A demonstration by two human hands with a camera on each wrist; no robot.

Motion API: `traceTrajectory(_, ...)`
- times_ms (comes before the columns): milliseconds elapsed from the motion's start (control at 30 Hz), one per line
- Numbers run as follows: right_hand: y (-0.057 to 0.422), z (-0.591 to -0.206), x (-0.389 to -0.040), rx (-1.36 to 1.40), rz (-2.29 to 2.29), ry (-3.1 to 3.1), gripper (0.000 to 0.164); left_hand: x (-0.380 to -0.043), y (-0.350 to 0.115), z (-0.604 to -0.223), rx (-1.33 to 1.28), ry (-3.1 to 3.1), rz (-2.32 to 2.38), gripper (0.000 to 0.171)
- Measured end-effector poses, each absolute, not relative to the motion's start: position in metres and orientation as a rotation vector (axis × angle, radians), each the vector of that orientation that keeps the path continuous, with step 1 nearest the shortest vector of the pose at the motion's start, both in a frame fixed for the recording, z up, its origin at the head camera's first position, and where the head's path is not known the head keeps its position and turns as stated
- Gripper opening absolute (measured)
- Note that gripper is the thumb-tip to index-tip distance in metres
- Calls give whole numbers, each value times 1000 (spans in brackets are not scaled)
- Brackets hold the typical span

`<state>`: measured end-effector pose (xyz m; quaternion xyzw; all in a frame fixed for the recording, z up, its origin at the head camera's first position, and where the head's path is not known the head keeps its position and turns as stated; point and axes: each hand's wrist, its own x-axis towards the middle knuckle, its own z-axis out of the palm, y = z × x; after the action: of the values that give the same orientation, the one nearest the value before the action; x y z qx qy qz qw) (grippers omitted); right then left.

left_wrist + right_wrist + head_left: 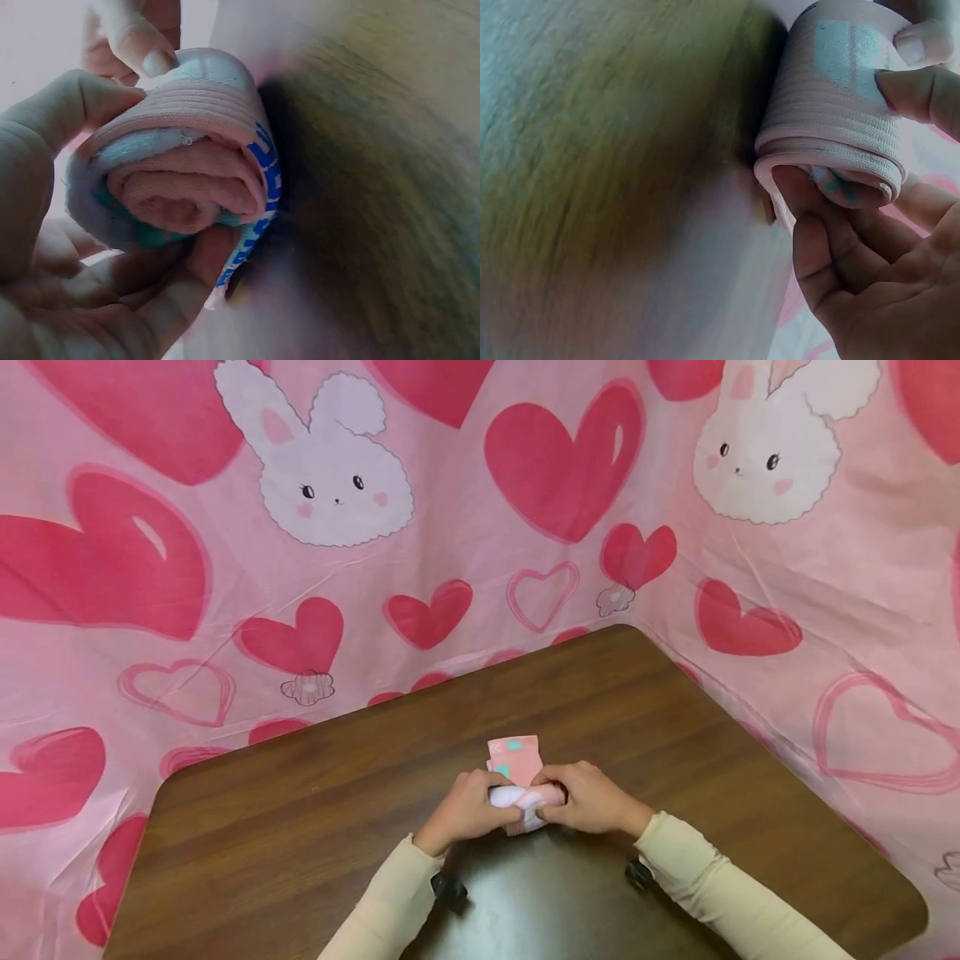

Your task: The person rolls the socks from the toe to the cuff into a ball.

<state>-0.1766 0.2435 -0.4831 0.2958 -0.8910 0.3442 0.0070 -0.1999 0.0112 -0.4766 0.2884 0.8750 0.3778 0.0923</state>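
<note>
A pink sock roll [551,795] with white and teal patches lies between both hands near the table's middle. Its flat pink end [517,758] sticks out toward the far side. My left hand [471,807] grips the left end of the roll, thumb on top and fingers curled beneath. At the opposite end, my right hand [594,799] holds it the same way. The left wrist view shows the spiral layers of the sock [172,180], with blue lettering along the outer layer. Ribbed cuff fabric [832,124] wraps the outside in the right wrist view, where both thumbs press close together.
The brown wooden table [337,793] has rounded corners and stretches around the hands. Behind it and on the right hangs a pink cloth [450,543] with hearts and rabbit faces. Small black devices [450,892] sit under both wrists, by the cream sleeves [686,860].
</note>
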Motion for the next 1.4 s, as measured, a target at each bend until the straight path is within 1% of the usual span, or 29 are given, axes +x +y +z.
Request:
traceTrajectory(167,247,-486,-179,901,1185,-2793,17,-200,10,-477,743,2566,1179,25)
traceTrajectory(300,248,-487,-182,810,1303,-2844,18,-199,8,-481,593,2432,1351,30)
traceTrajectory(400,246,-486,-181,695,1388,-2872,23,-199,7,-482,516,2298,1474,29)
traceTrajectory(467,244,-484,-178,623,1392,-2869,28,-199,6,-481,528,2323,1459,28)
traceTrajectory(600,236,-481,-172,508,1218,-2849,33,-201,5,-475,640,2550,1281,24)
traceTrajectory(667,233,-479,-170,528,1029,-2801,30,-200,7,-471,729,2661,1219,23)
traceTrajectory(767,229,-477,-165,683,721,-2686,18,-196,10,-467,922,2754,1185,20)
traceTrajectory(833,228,-477,-162,821,538,-2585,12,-191,12,-467,1109,2863,1066,13)
traceTrajectory(900,230,-476,-159,916,418,-2530,11,-185,13,-467,1282,2992,861,6)
traceTrajectory(933,232,-476,-157,940,372,-2526,17,-182,14,-467,1342,3052,742,8)
traceTrajectory(967,233,-476,-155,948,332,-2533,24,-180,15,-468,1388,3106,622,15)
traceTrajectory(1067,234,-476,-154,942,263,-2589,48,-174,19,-469,1424,3194,312,47)
traceTrajectory(1133,232,-478,-156,941,225,-2618,55,-172,23,-470,1378,3212,188,63)
traceTrajectory(1167,231,-479,-157,941,209,-2623,57,-172,24,-471,1351,3220,148,67)
traceTrajectory(1233,229,-481,-161,944,182,-2617,59,-172,27,-473,1293,3228,113,69)
traceTrajectory(1300,227,-483,-164,941,180,-2602,54,-172,28,-475,1230,3226,149,66)
traceTrajectory(1400,228,-484,-168,928,235,-2606,47,-172,28,-478,1134,3181,352,61)
